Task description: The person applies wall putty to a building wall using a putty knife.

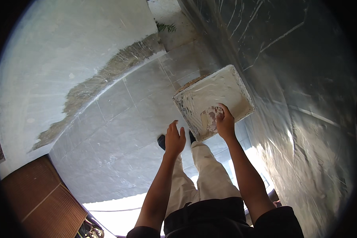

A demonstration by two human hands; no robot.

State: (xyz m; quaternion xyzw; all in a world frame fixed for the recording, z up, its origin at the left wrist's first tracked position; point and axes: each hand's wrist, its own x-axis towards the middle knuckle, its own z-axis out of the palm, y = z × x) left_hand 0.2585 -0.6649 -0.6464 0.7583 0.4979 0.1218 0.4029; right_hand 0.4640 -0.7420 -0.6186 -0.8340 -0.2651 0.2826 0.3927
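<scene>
From my remote seat I see the right hand (226, 126) closed on the right edge of a mottled flat piece (213, 115), its thumb and bent fingers pinching it. That piece, pinkish with cream smears, lies just left of the grip, over the near part of a rectangular tray (245, 92). I cannot tell whether its underside touches the pale paste (220, 89), which spreads smooth beyond the grip and turns streaky toward the tray's left side.

Well to the left of the grip I have the left hand (174, 139), bare, fingers loosely spread and thumb apart, holding nothing. It hangs near the tray but clear of it. A dark shoe (161, 142) shows beside it, and light trousers (212, 168) stand nearer me than the grip.

Grey tiled floor (123, 123) runs left of both hands to a pale wall (75, 47) with a rough brownish band (95, 85) along its foot. To the right of the grip rises a dark, glossy surface (301, 87).
</scene>
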